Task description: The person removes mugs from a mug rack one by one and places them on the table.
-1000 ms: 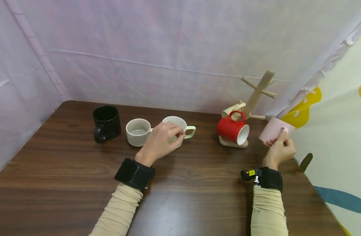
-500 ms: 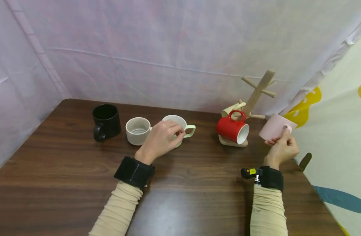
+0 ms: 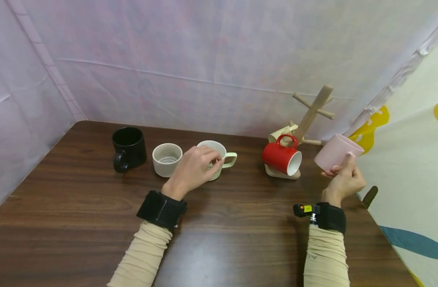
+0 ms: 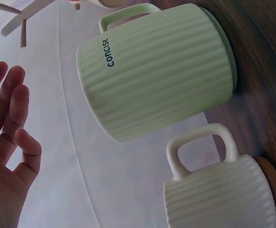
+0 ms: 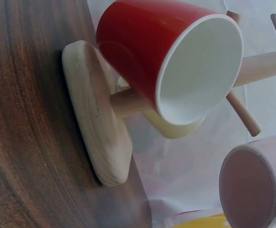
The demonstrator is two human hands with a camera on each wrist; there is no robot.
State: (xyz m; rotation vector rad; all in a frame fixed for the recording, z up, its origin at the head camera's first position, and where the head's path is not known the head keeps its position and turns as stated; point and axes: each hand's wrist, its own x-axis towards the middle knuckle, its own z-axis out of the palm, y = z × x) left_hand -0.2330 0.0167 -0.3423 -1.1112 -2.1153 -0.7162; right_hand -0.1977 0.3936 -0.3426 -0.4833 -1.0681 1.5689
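Note:
At the right, my right hand (image 3: 344, 183) grips a pink mug (image 3: 335, 153), held tilted off the table with its mouth up to the right. Its handle is hidden; in the right wrist view the mug's base (image 5: 248, 187) faces the camera. Beside it stands a wooden mug tree (image 3: 313, 111), with a red mug (image 3: 279, 158) and a cream mug (image 3: 275, 136) on its lower pegs. My left hand (image 3: 195, 169) hovers near a pale green mug (image 4: 159, 71), fingers loosely bent and holding nothing in the left wrist view.
A ribbed white mug (image 3: 167, 160) stands left of the green one, and a black mug (image 3: 130, 148) farther left. The mug tree's upper pegs (image 3: 325, 114) stick out bare. Behind the brown table (image 3: 233, 227) hangs a pale cloth (image 3: 190, 63).
The pink mug has shifted slightly right and turned in my right hand's grip, so its mouth shows more. My left hand has barely moved.

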